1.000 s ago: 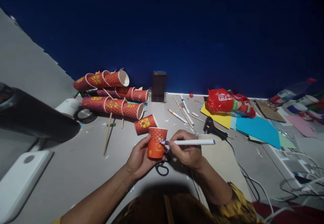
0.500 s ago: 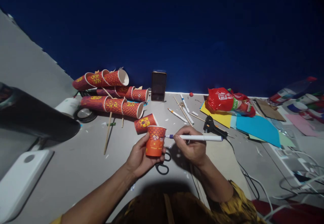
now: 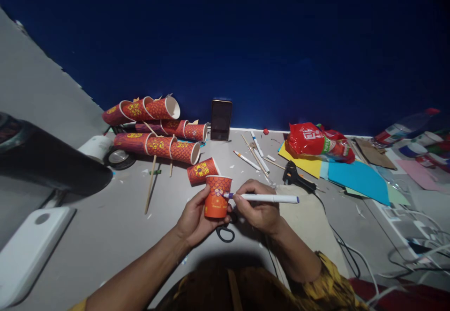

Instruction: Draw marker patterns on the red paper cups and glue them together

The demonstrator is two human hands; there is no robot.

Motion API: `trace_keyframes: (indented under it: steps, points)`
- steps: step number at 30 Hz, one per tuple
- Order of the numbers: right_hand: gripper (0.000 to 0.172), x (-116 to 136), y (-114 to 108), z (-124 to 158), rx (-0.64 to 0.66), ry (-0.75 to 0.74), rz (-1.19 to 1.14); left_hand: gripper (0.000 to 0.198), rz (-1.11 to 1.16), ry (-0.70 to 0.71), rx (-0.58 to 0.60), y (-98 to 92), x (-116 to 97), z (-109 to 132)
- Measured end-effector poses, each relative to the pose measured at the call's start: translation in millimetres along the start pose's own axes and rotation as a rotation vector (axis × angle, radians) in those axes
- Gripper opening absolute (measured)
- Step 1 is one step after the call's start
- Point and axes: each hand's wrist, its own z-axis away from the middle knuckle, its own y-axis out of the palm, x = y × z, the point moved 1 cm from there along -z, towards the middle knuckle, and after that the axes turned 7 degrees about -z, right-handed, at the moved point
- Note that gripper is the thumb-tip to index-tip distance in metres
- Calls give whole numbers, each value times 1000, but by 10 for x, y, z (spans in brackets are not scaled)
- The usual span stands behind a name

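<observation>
An upright red-orange paper cup [image 3: 215, 205] with a scale pattern and pale flowers is gripped by my left hand [image 3: 194, 217], fingers wrapped round its lower side. My right hand [image 3: 259, 208] pinches a white marker [image 3: 272, 198] with a purple tip. The marker lies nearly level, its tip at the cup's right side by the flowers. Black scissors handles [image 3: 225, 234] show on the table below the cup, partly hidden by my hands. Just behind, another red paper cup [image 3: 202, 171] lies on its side.
Joined rows of red cups [image 3: 156, 147] lie at the left, near a wooden stick [image 3: 150, 189]. A phone [image 3: 221, 120] stands against the blue wall. Right are loose markers [image 3: 247, 160], a black glue gun [image 3: 298, 178], coloured paper [image 3: 358, 180], a red packet [image 3: 309, 140] and cables.
My right hand has moved a little left and down, bringing the marker's tip from beside the cup onto its flower print. The cup stays almost in place in my left hand.
</observation>
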Motion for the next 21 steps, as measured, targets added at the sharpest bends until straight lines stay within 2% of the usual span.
trace_keyframes:
  steps: [13,17,21]
  points:
    - [14,-25,-21,5,24,4,-78,45,-13,-12,24,-26,7,6]
    - [12,-43,-66,8,-30,28,-60,45,-6,-3,23,-23,-10,17]
    - [10,-129,-112,34,-138,79,-64,44,17,-11,2,-28,-8,26]
